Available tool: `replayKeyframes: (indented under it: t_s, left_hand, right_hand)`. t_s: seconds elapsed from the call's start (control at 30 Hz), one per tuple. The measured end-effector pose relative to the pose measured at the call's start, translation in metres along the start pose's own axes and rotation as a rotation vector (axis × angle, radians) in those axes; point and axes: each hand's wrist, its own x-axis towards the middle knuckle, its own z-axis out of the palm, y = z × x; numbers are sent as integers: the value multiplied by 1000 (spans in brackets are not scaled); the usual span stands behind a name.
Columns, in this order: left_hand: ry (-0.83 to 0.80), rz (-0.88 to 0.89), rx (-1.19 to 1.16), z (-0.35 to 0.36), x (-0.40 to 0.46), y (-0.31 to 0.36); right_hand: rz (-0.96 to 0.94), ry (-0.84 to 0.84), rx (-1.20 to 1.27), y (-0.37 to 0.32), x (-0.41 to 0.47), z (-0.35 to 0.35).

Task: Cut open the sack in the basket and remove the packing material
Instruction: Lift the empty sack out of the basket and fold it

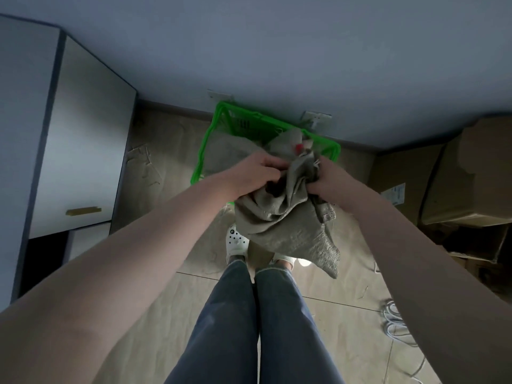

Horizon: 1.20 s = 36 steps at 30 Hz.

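A grey woven sack (291, 225) hangs bunched and crumpled in front of me, above my feet. My left hand (257, 173) grips its gathered cloth on the left side, and my right hand (328, 178) grips it on the right. Behind the hands a bright green plastic basket (206, 151) stands on the floor against the wall, with more grey sackcloth lying inside it. A small red and white object (300, 146) shows at the top of the bunched cloth; what it is I cannot tell.
A white cabinet (80, 151) with a brass handle stands on the left. Brown cardboard boxes (457, 184) are stacked on the right. White cables (393, 322) lie coiled on the floor at the lower right. My legs and white shoes (235, 242) are below the sack.
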Motion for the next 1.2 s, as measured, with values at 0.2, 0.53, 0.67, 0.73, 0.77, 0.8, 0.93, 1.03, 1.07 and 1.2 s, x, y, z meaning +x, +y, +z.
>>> replayKeyframes:
  t_s: [0.2,0.53,0.67,0.73,0.77,0.8,0.93,1.03,1.07,1.2]
  left_hand:
    - [165,-65,-73,-9,2,4]
    - [461,-257,-248,-33,19,-17]
    - [377,-313,-237,-19,21,-20]
    - [379,-300,-233,-14,21,-18]
    - [390,-300,-237,-13,22,-19]
    - [395,-292,-241,-12,22,-18]
    - [534,-251,-300,-21,28,-28]
    - [583,-302,-328,-29,32,-37]
    - [570,-316,-320,-29,28,-34]
    - [541,-376,-323,-24,23,-32]
  right_hand:
    - [59,132,-190,-17,13,5]
    - [183,279,105,10,2,26]
    - [181,289,136,10,5,29]
    - [180,297,135,7,7,30]
    - [183,297,135,7,9,29]
    - [188,298,132,7,10,28]
    - [184,304,157,6,11,23]
    - [189,299,174,6,12,24]
    - [197,301,159,7,12,25]
    - [217,319,131,8,13,29]
